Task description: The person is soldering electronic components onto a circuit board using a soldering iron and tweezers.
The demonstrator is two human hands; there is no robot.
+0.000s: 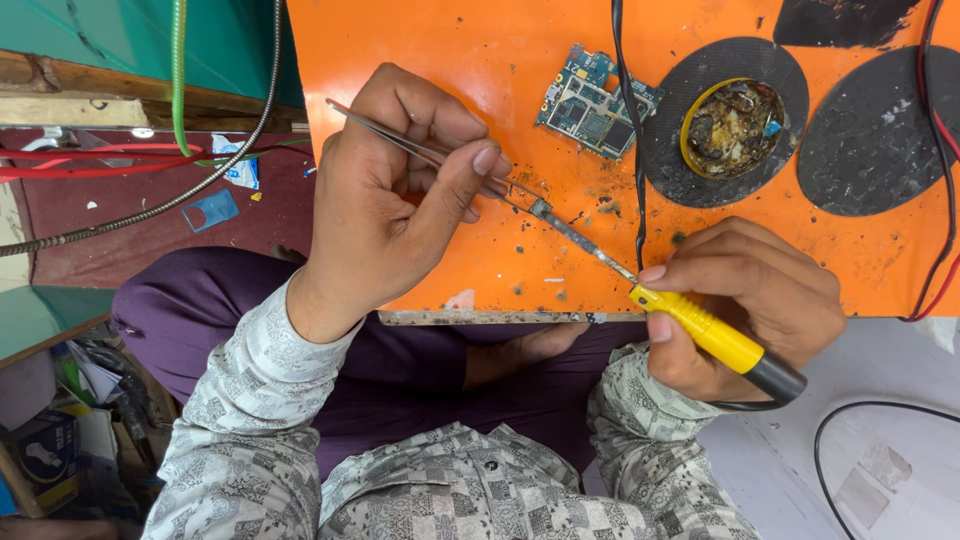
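Now I see my left hand (385,195) pinching tweezers (420,150), tips toward three o'clock, meeting the soldering iron (700,328) that my right hand (755,300) grips closed. Circuit board (597,100) lies at twelve o'clock on the orange mat (480,50), near a flux tin (733,127).

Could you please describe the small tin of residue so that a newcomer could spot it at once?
On the orange mat, look right to the black discs. The tin sits in the left disc, beside the circuit board; only it has a yellow rim and brown crust.

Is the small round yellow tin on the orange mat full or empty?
Nearly full. The tin holds a lumpy brown-grey mass up to its yellow rim; no lid on it.
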